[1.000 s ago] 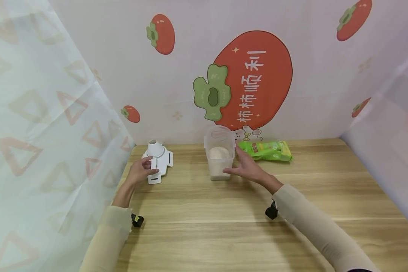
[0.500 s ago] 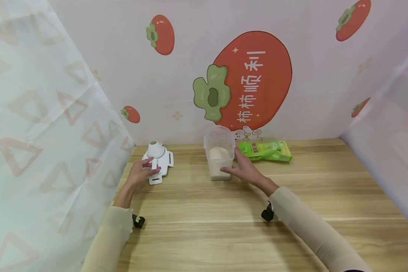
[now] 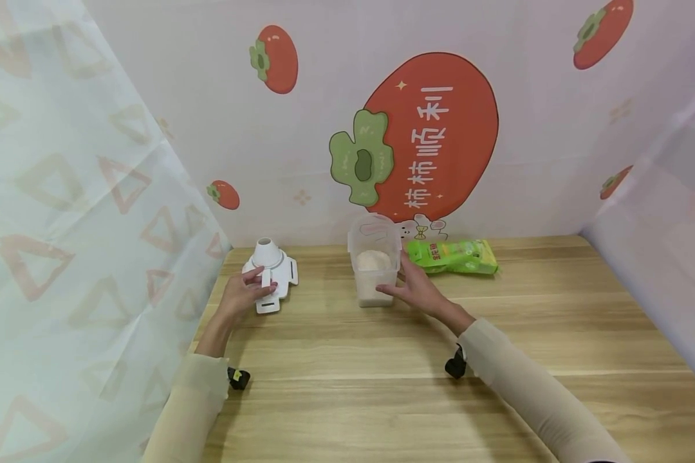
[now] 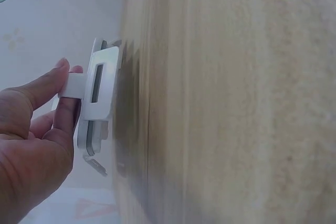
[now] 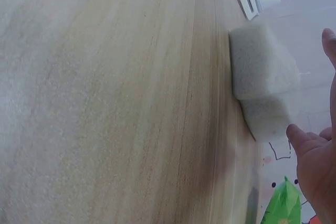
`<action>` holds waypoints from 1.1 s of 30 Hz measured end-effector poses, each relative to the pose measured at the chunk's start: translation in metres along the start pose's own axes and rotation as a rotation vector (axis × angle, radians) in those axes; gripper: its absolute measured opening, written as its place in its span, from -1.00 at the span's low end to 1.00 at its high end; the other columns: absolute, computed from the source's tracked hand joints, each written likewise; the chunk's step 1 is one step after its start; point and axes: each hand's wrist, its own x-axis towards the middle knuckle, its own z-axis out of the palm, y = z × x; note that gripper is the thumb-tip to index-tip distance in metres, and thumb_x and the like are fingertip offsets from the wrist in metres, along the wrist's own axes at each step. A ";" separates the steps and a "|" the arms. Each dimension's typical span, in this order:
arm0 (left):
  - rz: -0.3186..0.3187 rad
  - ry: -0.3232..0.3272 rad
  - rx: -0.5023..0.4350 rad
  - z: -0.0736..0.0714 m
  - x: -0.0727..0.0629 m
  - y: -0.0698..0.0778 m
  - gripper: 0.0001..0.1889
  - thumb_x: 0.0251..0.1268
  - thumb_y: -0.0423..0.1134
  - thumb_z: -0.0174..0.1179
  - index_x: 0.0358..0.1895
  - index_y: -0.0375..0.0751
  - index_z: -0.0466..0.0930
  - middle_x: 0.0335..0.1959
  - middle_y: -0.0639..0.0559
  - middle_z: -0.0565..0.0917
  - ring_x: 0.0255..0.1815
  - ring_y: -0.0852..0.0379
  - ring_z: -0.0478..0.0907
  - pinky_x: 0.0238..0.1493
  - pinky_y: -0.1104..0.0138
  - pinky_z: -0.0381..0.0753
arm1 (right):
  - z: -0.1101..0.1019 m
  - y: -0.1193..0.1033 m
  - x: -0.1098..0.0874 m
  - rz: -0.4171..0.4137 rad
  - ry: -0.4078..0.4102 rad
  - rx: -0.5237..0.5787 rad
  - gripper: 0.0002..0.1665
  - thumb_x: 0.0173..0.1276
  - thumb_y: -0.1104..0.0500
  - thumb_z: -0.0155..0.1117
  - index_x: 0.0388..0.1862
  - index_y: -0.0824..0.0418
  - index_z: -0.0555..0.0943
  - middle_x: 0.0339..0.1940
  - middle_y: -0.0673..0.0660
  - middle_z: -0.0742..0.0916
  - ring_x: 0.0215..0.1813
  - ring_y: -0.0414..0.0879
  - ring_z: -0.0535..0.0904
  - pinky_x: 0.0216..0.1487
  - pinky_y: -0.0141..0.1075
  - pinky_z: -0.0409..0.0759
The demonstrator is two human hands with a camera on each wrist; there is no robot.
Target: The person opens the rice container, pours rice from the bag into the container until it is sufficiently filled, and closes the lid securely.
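Our left hand (image 3: 242,294) pinches a white thing (image 3: 283,275) by its handle (image 3: 266,278).
It is at the back left of the table (image 3: 324,360). In the back middle, our right hand (image 3: 419,289) spreads beside a clear box (image 3: 368,290) of pale grains (image 3: 373,260), near a green bag (image 3: 463,257); we cannot tell if that hand grips.

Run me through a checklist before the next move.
1. Left hand has a grip on the white part: ok, it pinches the raised tab.
2. White part resting on the table: cannot tell.
3. Right hand has a firm grip on the clear container: cannot tell.
4. Clear container upright: ok.
5. White grains inside it: ok.
6. Green packet apart from the container: ok.
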 end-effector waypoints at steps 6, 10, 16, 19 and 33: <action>0.012 0.009 0.007 0.002 -0.002 0.004 -0.20 0.28 -0.36 0.51 0.57 -0.35 0.37 0.09 -0.22 0.58 -0.16 0.43 0.67 -0.13 0.60 0.65 | 0.000 0.002 -0.001 -0.013 -0.001 0.017 0.28 0.33 -0.02 0.61 0.77 0.00 -0.04 0.63 0.23 0.38 0.61 0.19 0.35 0.48 0.16 0.46; 0.031 0.012 0.010 0.004 -0.005 0.009 -0.19 0.27 -0.32 0.54 0.56 -0.35 0.38 0.08 -0.25 0.59 -0.16 0.41 0.67 -0.15 0.59 0.65 | 0.001 0.004 -0.001 -0.025 -0.003 0.033 0.26 0.34 0.00 0.60 0.77 -0.03 -0.04 0.63 0.27 0.37 0.62 0.21 0.34 0.48 0.16 0.46; 0.048 0.011 -0.006 0.007 -0.006 0.018 -0.18 0.26 -0.30 0.55 0.57 -0.34 0.37 0.05 -0.19 0.60 -0.16 0.44 0.69 -0.15 0.59 0.64 | 0.001 0.004 -0.001 -0.024 -0.002 0.046 0.24 0.35 0.01 0.60 0.77 -0.07 -0.02 0.63 0.26 0.37 0.62 0.20 0.34 0.48 0.15 0.46; 0.060 0.002 -0.044 0.009 -0.006 0.022 -0.18 0.27 -0.35 0.53 0.57 -0.36 0.35 0.03 -0.17 0.61 -0.17 0.44 0.73 -0.13 0.58 0.67 | 0.001 0.004 -0.001 -0.021 0.000 0.046 0.24 0.35 0.01 0.60 0.77 -0.08 -0.02 0.63 0.22 0.37 0.62 0.18 0.34 0.49 0.16 0.46; 0.089 -0.025 -0.079 0.014 -0.008 0.047 -0.19 0.29 -0.34 0.51 0.58 -0.31 0.35 0.13 -0.30 0.64 -0.12 0.36 0.77 -0.08 0.56 0.69 | 0.002 0.002 0.001 0.045 -0.016 0.075 0.26 0.37 0.10 0.57 0.78 0.10 -0.09 0.67 0.21 0.31 0.66 0.17 0.27 0.52 0.13 0.40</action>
